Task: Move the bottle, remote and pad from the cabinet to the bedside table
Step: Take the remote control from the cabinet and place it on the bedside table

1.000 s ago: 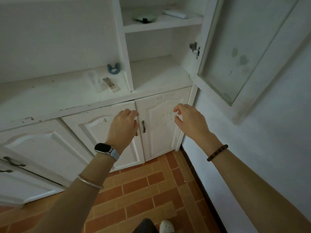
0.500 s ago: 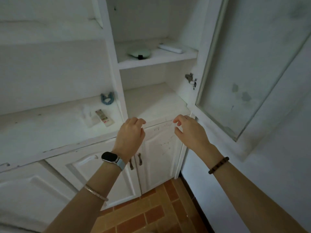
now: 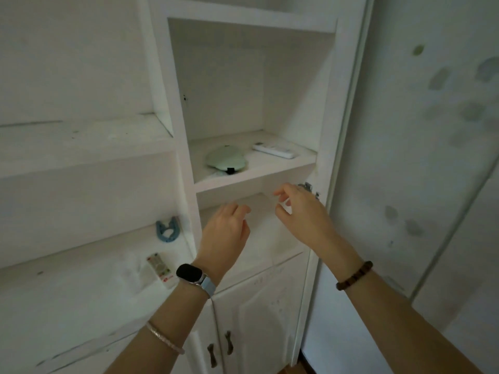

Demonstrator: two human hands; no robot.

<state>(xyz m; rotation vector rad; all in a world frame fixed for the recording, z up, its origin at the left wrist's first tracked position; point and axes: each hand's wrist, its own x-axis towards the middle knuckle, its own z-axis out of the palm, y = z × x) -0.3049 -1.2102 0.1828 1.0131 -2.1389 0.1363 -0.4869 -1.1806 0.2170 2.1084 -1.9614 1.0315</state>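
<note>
Two remotes, one pad. The pale green pad (image 3: 225, 160) and a white remote (image 3: 273, 151) both lie on the middle shelf (image 3: 256, 176) of the white cabinet (image 3: 162, 76). The pad sits at the left, an oval with its long axis left to right and a small black tab at its front edge. The white remote lies well apart from it at the back right, flat, with its long axis running from back left to front right.

The second remote (image 3: 159, 269), with coloured buttons, lies face up on the counter (image 3: 67, 292) to the left, its long axis nearly front to back. Just beside it on the left is a pale clear shape (image 3: 129, 268), too blurred to tell whether it is the bottle. One blue object (image 3: 168, 230) stands behind them against the wall.

Two hands are raised below the shelf, apart and touching nothing. The left hand (image 3: 224, 233) and the right hand (image 3: 299, 209) are both empty, with fingers loosely curled. The lower doors carry two handles (image 3: 228, 342)
</note>
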